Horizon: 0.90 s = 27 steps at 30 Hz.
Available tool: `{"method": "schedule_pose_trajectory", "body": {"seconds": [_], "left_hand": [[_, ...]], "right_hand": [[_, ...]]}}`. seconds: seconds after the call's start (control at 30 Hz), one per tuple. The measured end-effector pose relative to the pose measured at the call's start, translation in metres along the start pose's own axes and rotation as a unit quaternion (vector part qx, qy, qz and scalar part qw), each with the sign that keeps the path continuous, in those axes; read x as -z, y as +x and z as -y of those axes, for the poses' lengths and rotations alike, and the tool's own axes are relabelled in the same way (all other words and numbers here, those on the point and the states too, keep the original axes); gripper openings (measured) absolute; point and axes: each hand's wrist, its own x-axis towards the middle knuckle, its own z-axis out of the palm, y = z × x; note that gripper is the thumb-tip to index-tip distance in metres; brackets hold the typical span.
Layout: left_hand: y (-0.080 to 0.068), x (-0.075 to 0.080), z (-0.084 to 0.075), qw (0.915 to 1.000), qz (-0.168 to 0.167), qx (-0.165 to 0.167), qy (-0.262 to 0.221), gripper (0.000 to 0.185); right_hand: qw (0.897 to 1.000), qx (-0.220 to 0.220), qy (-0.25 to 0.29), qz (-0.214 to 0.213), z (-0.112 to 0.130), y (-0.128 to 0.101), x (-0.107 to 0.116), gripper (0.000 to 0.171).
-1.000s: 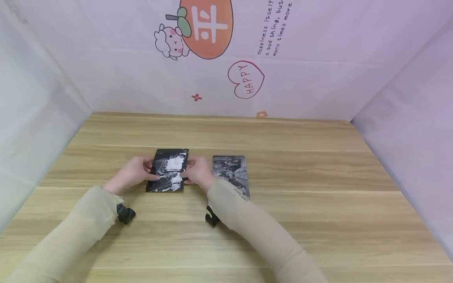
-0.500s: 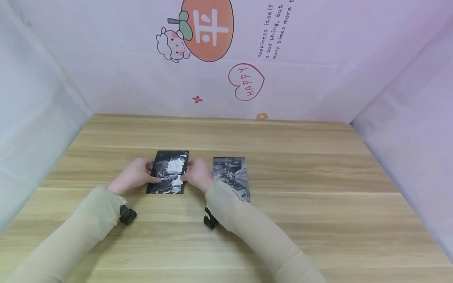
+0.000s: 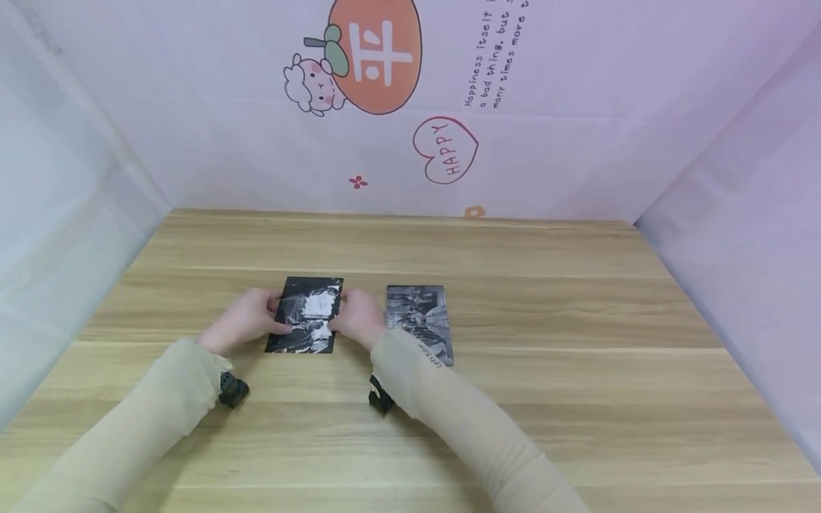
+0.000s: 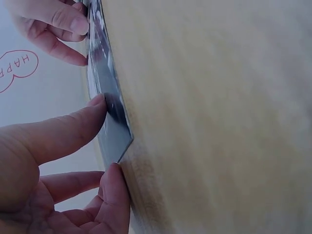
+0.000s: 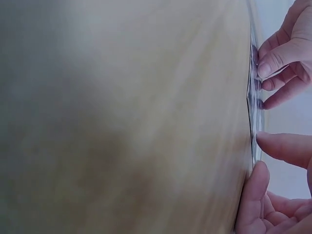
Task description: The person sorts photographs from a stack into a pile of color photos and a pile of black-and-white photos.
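Observation:
A glossy black-and-white photo card lies left of the middle of the table, between my two hands. My left hand grips its left side, the thumb on the printed face and the fingers at the edge. On the opposite side my right hand pinches the card's edge, thumb on top. In the left wrist view the near corner of the card shows close to the table top. A second black-and-white photo card lies to the right, its lower part partly covered by my right sleeve.
The wood-grain table stretches out around the cards. A white cloth backdrop with printed drawings rises at its far edge, with pale cloth walls on both sides. Black wrist-worn devices hang below both cuffs.
The head view has shifted very slightly. Both hands keep their hold at the sides of the photo card, which stays nearly in place, and the second card has not moved.

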Motion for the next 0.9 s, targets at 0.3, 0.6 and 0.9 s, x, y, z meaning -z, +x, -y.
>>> {"method": "schedule_pose_trajectory", "body": {"seconds": [0.3,0.6,0.9], "left_hand": [[0.0,0.0,0.006,1.0,-0.004,0.005,0.0,0.07],[-0.006,0.01,-0.003,0.9996,-0.015,0.02,-0.011,0.076],[-0.009,0.006,-0.027,0.9963,-0.056,0.006,-0.065,0.075]], "right_hand": [[0.999,0.005,0.05,0.005,0.0,0.001,0.002,0.063],[0.989,0.022,0.146,0.027,0.0,-0.007,0.027,0.063],[0.982,0.039,0.185,0.027,-0.017,-0.015,0.053,0.059]]}}
